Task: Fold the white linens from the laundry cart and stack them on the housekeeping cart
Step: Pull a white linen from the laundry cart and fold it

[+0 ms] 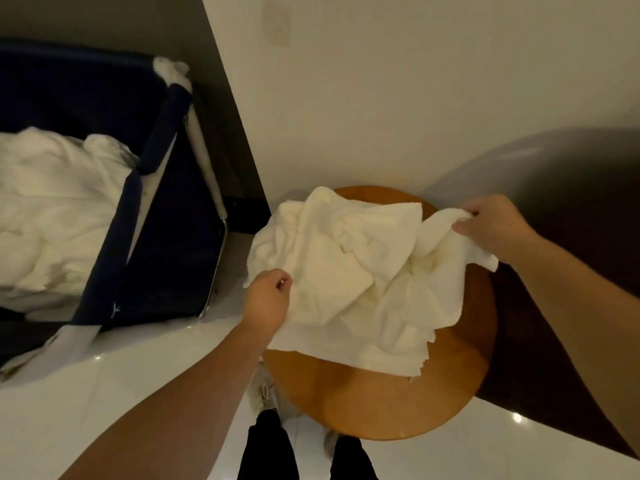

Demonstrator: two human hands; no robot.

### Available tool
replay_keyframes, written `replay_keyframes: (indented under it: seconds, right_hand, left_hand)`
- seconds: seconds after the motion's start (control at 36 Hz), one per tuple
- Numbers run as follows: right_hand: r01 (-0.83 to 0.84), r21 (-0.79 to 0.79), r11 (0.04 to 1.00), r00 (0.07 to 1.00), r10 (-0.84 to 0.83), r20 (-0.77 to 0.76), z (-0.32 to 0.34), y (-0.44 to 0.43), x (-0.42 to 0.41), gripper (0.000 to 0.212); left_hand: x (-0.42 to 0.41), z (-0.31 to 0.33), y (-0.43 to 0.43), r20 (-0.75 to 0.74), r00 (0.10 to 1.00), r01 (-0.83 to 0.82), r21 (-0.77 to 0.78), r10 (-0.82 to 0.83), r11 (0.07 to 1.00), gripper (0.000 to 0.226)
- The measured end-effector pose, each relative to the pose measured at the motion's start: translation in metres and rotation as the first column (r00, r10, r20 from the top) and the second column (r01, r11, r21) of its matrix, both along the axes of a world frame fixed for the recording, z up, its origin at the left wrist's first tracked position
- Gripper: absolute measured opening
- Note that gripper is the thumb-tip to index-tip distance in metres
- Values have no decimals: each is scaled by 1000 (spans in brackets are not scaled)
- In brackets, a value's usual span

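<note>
White crumpled terry towel (pixel 346 271) lies unfolded on round wooden table (pixel 381 403), my left hand (pixel 266 296) and right hand (pixel 491 223) pinching its edges; navy laundry cart (pixel 166 237) left of table holds more linens (pixel 52 209), so folding looks barely begun.

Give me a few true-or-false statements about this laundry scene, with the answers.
1. The left hand and right hand both grip the white towel. True.
2. The towel is neatly folded. False: it is crumpled and unfolded.
3. The towel lies over a round wooden table. True.
4. A navy laundry cart stands at the person's left. True.
5. That cart is empty. False: white linens are heaped in it.
</note>
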State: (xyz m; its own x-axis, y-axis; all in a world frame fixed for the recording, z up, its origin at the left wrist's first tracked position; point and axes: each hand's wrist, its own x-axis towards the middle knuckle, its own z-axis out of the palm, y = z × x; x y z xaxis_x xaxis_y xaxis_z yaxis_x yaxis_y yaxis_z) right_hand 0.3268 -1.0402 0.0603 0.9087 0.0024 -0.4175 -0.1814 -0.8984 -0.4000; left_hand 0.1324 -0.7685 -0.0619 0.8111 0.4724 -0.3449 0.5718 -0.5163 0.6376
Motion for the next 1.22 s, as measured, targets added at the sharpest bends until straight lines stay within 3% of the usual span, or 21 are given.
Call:
replay_keyframes:
  seconds: [0.11, 0.22, 0.28, 0.33, 0.44, 0.58, 0.69, 0.75, 0.86, 0.97, 1.03, 1.11, 1.22]
  right_hand:
    - [-35, -69, 997, 994, 41, 102, 40, -5, 2, 36]
    - [8, -67, 998, 980, 5, 200, 99, -18, 6, 48]
    - [14, -108, 994, 973, 11, 229, 128, -28, 10, 54]
    - [53, -109, 993, 970, -26, 242, 158, -36, 12, 57]
    - [139, 33, 990, 953, -143, 268, 212, -41, 8, 57]
    - [173, 260, 950, 896, -262, 358, 270, -45, 0, 50]
    - [-9, 363, 932, 875, -168, 453, 323, -41, -13, 37]
    - [-161, 376, 912, 874, -45, 484, 342, -33, -24, 42]
    - [-378, 280, 882, 826, 185, 533, 352, 4, -41, 46]
    - [-472, 193, 860, 797, 323, 510, 341, 43, -46, 52]
    - [-487, 222, 844, 808, 340, 481, 333, 55, -45, 42]
    - [-496, 244, 833, 810, 342, 477, 324, 66, -46, 14]
    - [-444, 135, 886, 773, 303, 557, 321, 71, -40, 19]
  left_hand:
    - [28, 54, 11, 32, 996, 80, 14, -80, 997, 14]
    - [53, 116, 30, -222, 961, 185, 71, -166, 980, 53]
    - [62, 146, 41, -359, 909, 260, 92, -212, 961, 44]
    - [70, 175, 49, -387, 888, 307, 95, -249, 947, 38]
    - [85, 228, 53, -68, 952, 305, 147, -298, 941, 20]
    - [102, 309, 40, 246, 897, 318, 220, -368, 922, 9]
    - [117, 381, 30, 427, 805, 316, 280, -412, 907, 12]
    - [123, 410, 19, 501, 753, 330, 272, -426, 904, 17]
    - [129, 446, -11, 583, 640, 434, 264, -500, 862, 20]
    - [126, 454, -30, 635, 534, 522, 271, -558, 809, 19]
    - [123, 453, -32, 650, 499, 560, 263, -573, 786, 19]
    - [119, 448, -26, 653, 501, 574, 241, -568, 783, 19]
    - [118, 436, -10, 630, 566, 488, 264, -532, 832, 6]
